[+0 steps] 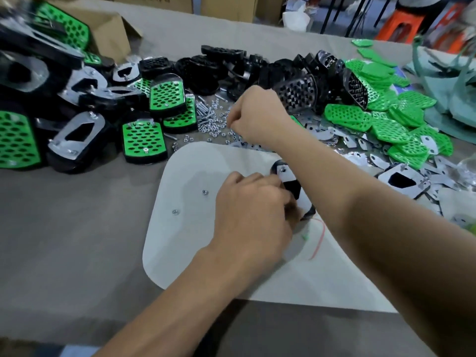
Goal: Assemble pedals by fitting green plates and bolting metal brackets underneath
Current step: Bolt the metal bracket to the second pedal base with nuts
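On the white board [195, 176] lies a black pedal with a metal bracket [289, 180] facing up, a bolt sticking out near its top end. My left hand [252, 210] grips the pedal's lower left side and hides much of it. My right hand [255, 114] reaches over the heap of small nuts and bolts [210, 119] with fingers curled downward; whether it pinches anything is hidden. Two loose nuts [205, 192] lie on the board to the left of my left hand.
Finished pedals with green plates [144, 139] are piled at left. Bare black pedal bodies [293, 91] fill the back centre. Loose green plates [386, 122] and metal brackets [401, 181] cover the right. A cardboard box [108, 34] stands back left. A red rubber band [319, 238] lies on the board.
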`<state>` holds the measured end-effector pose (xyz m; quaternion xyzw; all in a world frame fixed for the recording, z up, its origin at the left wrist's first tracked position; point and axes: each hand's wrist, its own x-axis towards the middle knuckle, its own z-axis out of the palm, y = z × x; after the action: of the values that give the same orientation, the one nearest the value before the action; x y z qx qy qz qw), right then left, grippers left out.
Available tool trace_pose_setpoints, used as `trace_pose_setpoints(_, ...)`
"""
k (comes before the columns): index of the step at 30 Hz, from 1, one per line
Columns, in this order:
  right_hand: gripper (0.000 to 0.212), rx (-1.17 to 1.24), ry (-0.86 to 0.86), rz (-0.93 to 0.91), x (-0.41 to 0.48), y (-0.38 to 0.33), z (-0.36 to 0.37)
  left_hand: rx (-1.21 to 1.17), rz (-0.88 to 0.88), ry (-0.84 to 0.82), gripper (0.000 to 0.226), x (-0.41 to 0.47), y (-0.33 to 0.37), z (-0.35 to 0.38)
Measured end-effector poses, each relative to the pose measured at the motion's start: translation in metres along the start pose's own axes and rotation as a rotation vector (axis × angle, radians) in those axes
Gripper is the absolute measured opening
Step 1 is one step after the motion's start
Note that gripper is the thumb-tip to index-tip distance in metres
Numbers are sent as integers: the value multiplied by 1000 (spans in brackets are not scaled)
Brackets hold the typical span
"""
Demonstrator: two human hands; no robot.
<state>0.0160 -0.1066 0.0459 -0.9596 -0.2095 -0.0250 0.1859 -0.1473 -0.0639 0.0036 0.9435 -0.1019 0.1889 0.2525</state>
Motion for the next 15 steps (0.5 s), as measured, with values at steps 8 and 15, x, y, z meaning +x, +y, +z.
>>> trace_pose_setpoints(8, 40, -282, -46, -121, 33, -9, 18, 128, 141, -155, 25, 6, 11, -16)
trace_pose_setpoints(15, 19, -468, -17, -205, 23, -17, 21, 126, 291, -210, 29, 6, 7, -21)
